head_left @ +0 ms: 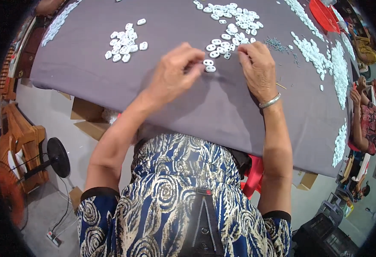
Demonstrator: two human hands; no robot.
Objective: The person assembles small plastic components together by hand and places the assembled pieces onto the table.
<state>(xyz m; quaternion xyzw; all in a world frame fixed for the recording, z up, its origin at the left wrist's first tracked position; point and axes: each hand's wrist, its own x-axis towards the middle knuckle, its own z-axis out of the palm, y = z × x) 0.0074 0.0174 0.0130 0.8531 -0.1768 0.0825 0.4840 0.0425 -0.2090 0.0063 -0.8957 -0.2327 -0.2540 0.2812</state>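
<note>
Your blue, cream and black patterned shirt (166,192) lies nearest the camera, filling the view around 6 o'clock, with a black zipped flap (203,222) down its front. Beyond it, the grey cloth (183,115) covers the table. Near 12 o'clock lie two white pieces (210,68), flat ovals with two holes each, one just above the other. Your left hand (175,66) is just to their left, its fingers curled and its thumb brought up near the fingertips, leaving a small gap; it is blurred, so you cannot tell whether it touches or grips anything. Your right hand (258,66), between 1 and 2 o'clock, has fingers and thumb bent with the tips close together; whether something is pinched there cannot be told. A silver bracelet (269,101) rings that wrist. Between and beyond your hands, more white ovals (225,45) trail toward a larger heap (244,18) at 1 o'clock, while a smaller cluster (121,43) sits at 11 o'clock. Thin grey bits (275,43) are scattered just beyond your right hand, and a wide white spread (339,73) runs along the table's edge at 2 o'clock. Another person (370,128) in a red patterned top is at 3 o'clock, and a black fan (58,157) stands between 8 and 9.
</note>
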